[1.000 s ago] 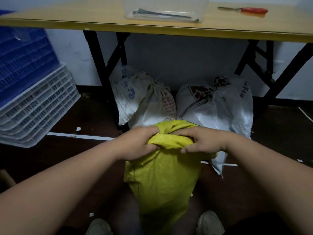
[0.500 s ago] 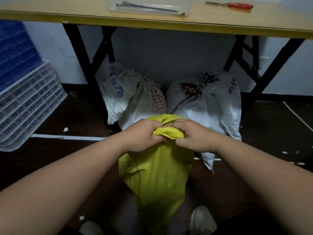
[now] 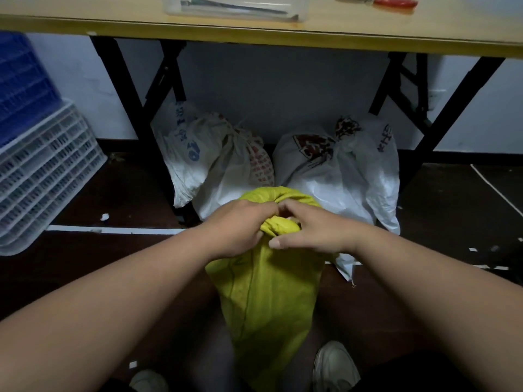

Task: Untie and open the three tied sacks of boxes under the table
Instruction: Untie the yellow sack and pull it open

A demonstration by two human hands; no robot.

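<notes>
Yellow sack (image 3: 266, 301) stands between the feet before the table (image 3: 424, 32), its knot (image 3: 278, 226) pinched by left hand (image 3: 236, 230) and right hand (image 3: 311, 232); better to pry one loop loose than tug both ends.

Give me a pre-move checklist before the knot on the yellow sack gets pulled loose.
1. Both hands on the knot: ok. The left hand and right hand grip the twisted neck of the yellow woven sack.
2. Knot loosened: not ok, it looks bunched tight.
3. Sack steady: ok, it stands upright between the white shoes.
4. Free end of the knot located: cannot tell, fingers cover it.
5. Other two sacks: not ok, the white sack with blue print and the white sack with dark red print look tied under the yellow-topped table.
</notes>
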